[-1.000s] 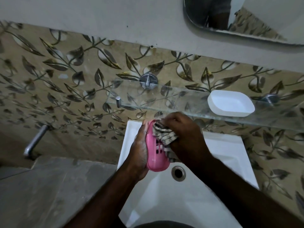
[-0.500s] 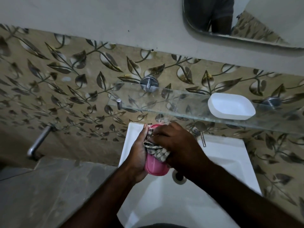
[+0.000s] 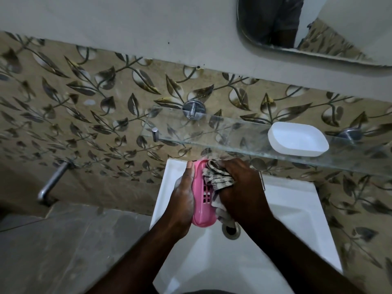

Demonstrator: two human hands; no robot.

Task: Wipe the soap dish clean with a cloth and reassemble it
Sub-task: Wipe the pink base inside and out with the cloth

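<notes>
Over the white sink (image 3: 292, 211) my left hand (image 3: 183, 198) holds the pink slotted soap dish tray (image 3: 202, 209) on edge, thumb along its top rim. My right hand (image 3: 241, 187) grips a bunched checked cloth (image 3: 216, 177) and presses it into the tray's upper inner face. A tail of the cloth hangs down toward the drain (image 3: 231, 230). The white soap dish base (image 3: 297, 139) lies apart on the glass shelf (image 3: 212, 132) at the right.
The glass shelf juts out from the leaf-patterned tiled wall just above my hands. The sink's tap (image 3: 259, 170) stands behind my right hand. A metal wall tap (image 3: 53, 179) sticks out at the left above a grey stone ledge. A mirror (image 3: 318, 28) hangs at the upper right.
My right hand has drawn the cloth up the tray, so the slots in its lower half show again. The left hand keeps the tray in the same place.
</notes>
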